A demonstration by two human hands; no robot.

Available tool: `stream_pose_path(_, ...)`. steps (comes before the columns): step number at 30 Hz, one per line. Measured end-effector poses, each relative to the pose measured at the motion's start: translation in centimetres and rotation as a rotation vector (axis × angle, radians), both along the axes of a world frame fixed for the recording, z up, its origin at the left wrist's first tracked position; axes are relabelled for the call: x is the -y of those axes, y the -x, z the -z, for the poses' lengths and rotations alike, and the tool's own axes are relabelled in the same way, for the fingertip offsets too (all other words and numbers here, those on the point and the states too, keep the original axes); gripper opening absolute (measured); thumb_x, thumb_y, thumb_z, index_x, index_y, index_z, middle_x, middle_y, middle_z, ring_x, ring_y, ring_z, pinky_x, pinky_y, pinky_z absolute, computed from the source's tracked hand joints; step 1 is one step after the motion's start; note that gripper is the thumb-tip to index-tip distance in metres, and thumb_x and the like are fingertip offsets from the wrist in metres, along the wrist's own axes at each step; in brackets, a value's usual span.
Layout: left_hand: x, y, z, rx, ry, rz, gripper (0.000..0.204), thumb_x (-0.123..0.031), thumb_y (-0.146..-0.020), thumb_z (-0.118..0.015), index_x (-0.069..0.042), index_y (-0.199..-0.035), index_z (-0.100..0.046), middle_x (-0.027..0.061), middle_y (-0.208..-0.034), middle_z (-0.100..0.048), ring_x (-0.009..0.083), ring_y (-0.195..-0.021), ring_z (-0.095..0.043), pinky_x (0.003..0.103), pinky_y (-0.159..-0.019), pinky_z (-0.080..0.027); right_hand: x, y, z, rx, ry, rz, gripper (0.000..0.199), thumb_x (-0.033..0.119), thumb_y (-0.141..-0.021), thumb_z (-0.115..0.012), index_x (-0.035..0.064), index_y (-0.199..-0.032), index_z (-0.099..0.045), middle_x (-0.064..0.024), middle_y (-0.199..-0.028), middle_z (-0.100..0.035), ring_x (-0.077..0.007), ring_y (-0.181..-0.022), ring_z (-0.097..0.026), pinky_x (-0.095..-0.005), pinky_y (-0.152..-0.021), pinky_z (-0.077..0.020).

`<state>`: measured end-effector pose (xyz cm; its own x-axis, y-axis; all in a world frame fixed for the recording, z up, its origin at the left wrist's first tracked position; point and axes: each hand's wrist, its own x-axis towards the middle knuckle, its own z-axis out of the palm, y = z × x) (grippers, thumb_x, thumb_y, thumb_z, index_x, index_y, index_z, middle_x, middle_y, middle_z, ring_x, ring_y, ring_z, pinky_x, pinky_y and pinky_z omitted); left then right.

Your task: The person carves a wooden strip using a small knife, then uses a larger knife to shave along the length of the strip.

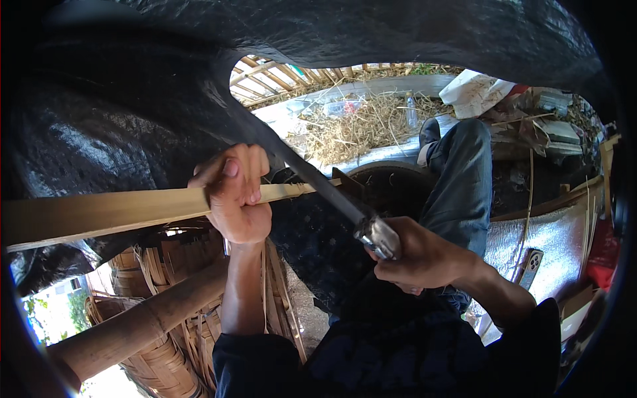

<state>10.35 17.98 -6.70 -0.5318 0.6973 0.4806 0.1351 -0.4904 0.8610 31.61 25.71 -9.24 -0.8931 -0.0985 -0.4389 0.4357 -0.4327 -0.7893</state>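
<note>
My left hand (240, 209) is closed around a long, pale bamboo strip (113, 212), which runs in from the left edge and past my fist. The strip's narrower right end shows small notches. In my right hand (428, 255) is the handle of a long-bladed knife (325, 186), with a metal collar where blade and handle meet. Its dark blade slants up and left from my fist, crossing the strip near its right end. Whether the edge touches the wood, I cannot tell. My right fingers hide most of the handle.
Black plastic sheeting (398, 33) hangs overhead and at left. A thick bamboo pole (142, 322) lies lower left, beside woven bamboo baskets (162, 371). Beyond my bent, jeans-covered leg (458, 172) are loose straw (361, 126), a clear bottle (411, 111) and a white sack (474, 93).
</note>
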Motion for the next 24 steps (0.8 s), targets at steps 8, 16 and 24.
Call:
stream_pose_path(8, -0.1, -0.7, 0.1, -0.114, 0.146, -0.019, 0.035, -0.017, -0.084, -0.037, -0.014, -0.051, -0.027, -0.0023, -0.047, -0.027, 0.006, -0.042, -0.025, 0.023, -0.046, -0.021, 2.7, -0.6, 2.6, 0.132, 0.193, 0.132, 0.012, 0.001, -0.075, -0.051, 0.0016, -0.081, -0.04, -0.0035, -0.046, -0.044, -0.0114, -0.034, -0.045, -0.025, -0.031, -0.0357)
stream_pose_path(16, -0.3, -0.1, -0.3, -0.08, 0.087, -0.025, 0.041, -0.016, -0.083, -0.043, -0.005, -0.048, -0.025, -0.0001, -0.043, -0.023, 0.0072, -0.037, -0.023, 0.025, -0.041, -0.016, -0.5, -1.0, -1.8, -0.045, 0.214, 0.241, 0.015, 0.0, -0.077, -0.05, 0.0046, -0.083, -0.037, -0.0016, -0.047, -0.041, -0.0094, -0.035, -0.043, -0.0237, -0.032, -0.0353)
stream_pose_path(24, -0.9, -0.6, -0.5, -0.119, 0.113, -0.001, 0.039, -0.014, -0.082, -0.041, -0.005, -0.048, -0.024, -0.0003, -0.042, -0.023, 0.0075, -0.036, -0.023, 0.025, -0.039, -0.016, 1.1, -0.6, 0.5, 0.022, 0.081, 0.049, 0.035, 0.008, -0.08, -0.052, -0.0058, -0.11, -0.04, -0.0047, -0.05, -0.048, -0.0115, -0.037, -0.048, -0.0245, -0.034, -0.0374)
